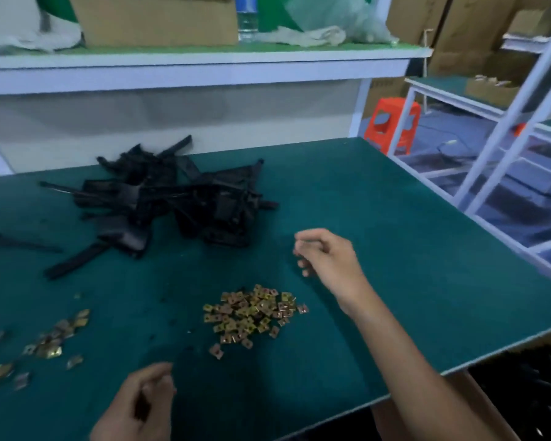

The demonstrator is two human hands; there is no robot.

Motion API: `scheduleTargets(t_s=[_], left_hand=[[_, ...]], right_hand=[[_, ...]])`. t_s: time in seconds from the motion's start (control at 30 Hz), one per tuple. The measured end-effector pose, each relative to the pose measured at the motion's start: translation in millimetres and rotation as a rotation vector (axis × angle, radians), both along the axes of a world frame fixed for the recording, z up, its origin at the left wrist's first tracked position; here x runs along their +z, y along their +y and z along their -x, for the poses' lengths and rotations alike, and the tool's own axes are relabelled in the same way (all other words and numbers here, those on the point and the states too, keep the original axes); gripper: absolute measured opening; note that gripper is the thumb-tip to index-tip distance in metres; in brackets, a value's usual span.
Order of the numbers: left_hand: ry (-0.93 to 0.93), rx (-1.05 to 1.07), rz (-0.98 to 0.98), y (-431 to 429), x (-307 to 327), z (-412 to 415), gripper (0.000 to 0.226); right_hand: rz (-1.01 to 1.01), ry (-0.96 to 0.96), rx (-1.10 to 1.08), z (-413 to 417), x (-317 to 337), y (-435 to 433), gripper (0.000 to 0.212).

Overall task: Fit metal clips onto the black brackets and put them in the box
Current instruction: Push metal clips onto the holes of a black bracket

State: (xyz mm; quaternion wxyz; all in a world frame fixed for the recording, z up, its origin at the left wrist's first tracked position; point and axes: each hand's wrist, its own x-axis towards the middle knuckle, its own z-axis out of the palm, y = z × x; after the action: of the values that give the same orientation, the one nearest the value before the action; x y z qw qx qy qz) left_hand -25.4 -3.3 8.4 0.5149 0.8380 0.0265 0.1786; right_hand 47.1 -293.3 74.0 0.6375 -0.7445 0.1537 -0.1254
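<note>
A heap of black brackets (172, 202) lies at the back left of the green table (395, 249). A pile of brass-coloured metal clips (252, 313) sits in the middle, nearer to me. My right hand (328, 259) hovers above the table just right of and behind that pile, fingers loosely curled, with nothing visible in them. My left hand (137, 405) is low at the front edge, fingers loosely curled and apparently holding nothing. A cardboard box (528, 396) with dark parts inside stands below the table's front right corner.
More clips (45, 342) are scattered along the left front of the table. A white shelf (204, 65) carrying a carton and bags runs above the back edge. An orange stool (392, 125) and white racks stand to the right.
</note>
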Motion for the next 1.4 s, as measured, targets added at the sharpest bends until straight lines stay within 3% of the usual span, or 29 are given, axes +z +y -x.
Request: scheduleTargets(t_s=[0.07,0.13,0.2,0.3,0.4,0.5,0.67,0.83,1.03,1.17,1.23,1.33,1.4], left_hand=[[0.101,0.078,0.032,-1,-2,0,0.024],[0.114,0.077,0.047,0,1,2,0.01],[0.094,0.076,0.082,3,0,0,0.015],[0.103,0.081,0.046,2,-2,-3,0.03],[0.139,0.101,-0.01,1,-2,-2,0.037],[0.151,0.079,0.023,3,-2,0,0.037],[0.181,0.018,0.045,7,-5,1,0.035],[0.174,-0.039,0.067,12,-1,3,0.026],[0.144,-0.018,0.202,2,9,8,0.022],[0.137,-0.163,0.247,-24,31,12,0.007],[0.161,-0.283,0.295,-38,42,15,0.022],[0.105,-0.256,0.354,-44,44,23,0.008],[0.127,-0.253,0.391,-37,38,31,0.012]], right_hand=[[0.191,0.089,0.068,-57,-5,15,0.007],[0.286,0.181,0.136,-101,-7,32,0.04],[0.29,0.284,0.208,-127,-11,52,0.079],[0.492,0.276,0.254,-136,-21,77,0.102],[0.646,0.203,0.296,-125,-31,90,0.093],[0.461,0.167,0.325,-108,-31,88,0.076],[0.145,0.153,0.164,-80,-24,66,0.048],[0.254,0.153,0.138,-41,-11,41,0.02],[0.131,-0.043,0.186,14,-10,38,0.026],[-0.238,-0.058,0.276,44,-4,51,0.022],[-0.229,-0.079,0.367,63,-6,70,0.025],[-0.126,-0.088,0.359,104,-19,99,0.032],[-0.217,-0.083,0.275,131,-20,103,0.032]])
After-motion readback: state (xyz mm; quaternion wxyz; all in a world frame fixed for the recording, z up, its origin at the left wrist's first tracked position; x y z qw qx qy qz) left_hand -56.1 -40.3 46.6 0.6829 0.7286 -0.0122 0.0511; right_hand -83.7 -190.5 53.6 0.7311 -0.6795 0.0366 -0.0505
